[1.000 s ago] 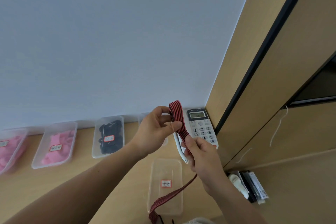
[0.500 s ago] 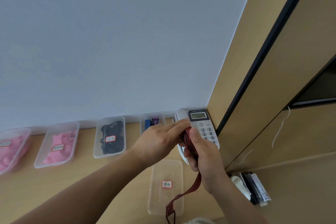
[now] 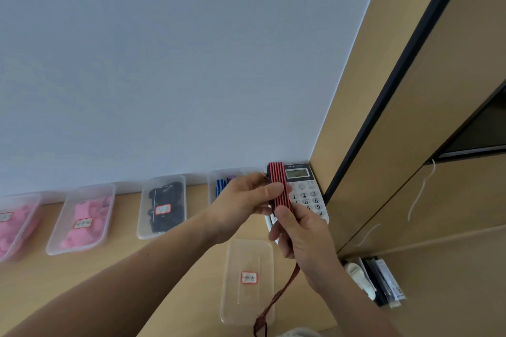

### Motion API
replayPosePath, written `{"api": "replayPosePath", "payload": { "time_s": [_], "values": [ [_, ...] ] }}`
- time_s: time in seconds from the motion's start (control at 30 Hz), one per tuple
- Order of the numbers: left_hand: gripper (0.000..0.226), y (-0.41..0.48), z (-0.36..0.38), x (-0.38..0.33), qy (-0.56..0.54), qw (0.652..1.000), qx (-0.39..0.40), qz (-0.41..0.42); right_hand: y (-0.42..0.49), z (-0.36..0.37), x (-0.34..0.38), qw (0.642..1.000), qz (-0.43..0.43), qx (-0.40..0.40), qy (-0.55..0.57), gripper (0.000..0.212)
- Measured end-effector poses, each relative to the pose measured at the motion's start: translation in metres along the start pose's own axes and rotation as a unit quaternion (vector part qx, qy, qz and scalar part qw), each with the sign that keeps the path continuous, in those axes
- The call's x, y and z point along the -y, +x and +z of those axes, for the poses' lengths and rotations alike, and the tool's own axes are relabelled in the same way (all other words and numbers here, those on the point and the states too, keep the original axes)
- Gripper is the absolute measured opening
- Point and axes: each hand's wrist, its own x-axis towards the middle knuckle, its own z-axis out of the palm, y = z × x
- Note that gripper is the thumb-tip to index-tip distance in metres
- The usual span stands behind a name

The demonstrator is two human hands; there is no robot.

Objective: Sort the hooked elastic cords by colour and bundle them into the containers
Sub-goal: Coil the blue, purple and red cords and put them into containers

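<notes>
Red-and-black striped flat elastic cord (image 3: 278, 186), folded, long axis upright: left hand (image 3: 243, 197) pinches the fold, right hand (image 3: 301, 235) grips below. Tail hangs along clear plastic container (image 3: 232, 260), nearer right hand.

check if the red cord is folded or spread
Partly folded: red cord layered between left hand and right hand; tail hangs loose.

Cord (image 3: 278, 186) pinched between left hand (image 3: 243, 198) and right hand (image 3: 304, 235); tail hangs below the right hand. Telephone (image 3: 308, 200) directly behind both hands, against the wall. One container (image 3: 241, 306) on desk (image 3: 202, 306) beneath the hands. Row of containers (image 3: 161, 235) runs left of the left hand along the wall.
</notes>
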Motion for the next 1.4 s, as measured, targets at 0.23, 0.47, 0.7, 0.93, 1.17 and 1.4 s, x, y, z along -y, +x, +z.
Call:
{"api": "replayPosePath", "payload": {
  "time_s": [0.23,0.47,0.7,0.93,1.17,1.4],
  "values": [
    [0.05,0.005,0.004,-0.005,-0.057,0.992,-0.097,0.057,0.001,0.002,-0.005,0.999,0.025,-0.012,-0.027,0.021],
    [0.055,0.009,0.002,-0.003,-0.105,0.986,-0.118,0.05,0.004,0.003,-0.007,0.998,0.027,-0.048,-0.026,0.027],
    [0.042,0.011,0.002,0.0,-0.175,0.981,-0.087,0.017,0.003,0.007,-0.003,0.999,0.035,-0.029,-0.023,0.028],
    [0.035,0.01,-0.009,0.004,-0.068,0.994,-0.06,0.066,0.003,0.007,0.0,0.998,0.034,-0.055,0.026,0.036],
    [0.038,0.005,-0.019,0.017,0.366,0.891,-0.044,0.263,0.002,0.008,0.004,0.997,0.029,-0.067,0.036,0.058],
    [0.04,0.01,-0.02,0.025,0.488,0.752,-0.088,0.434,-0.001,0.008,0.005,0.997,0.04,-0.062,0.023,0.066]
  ]
}}
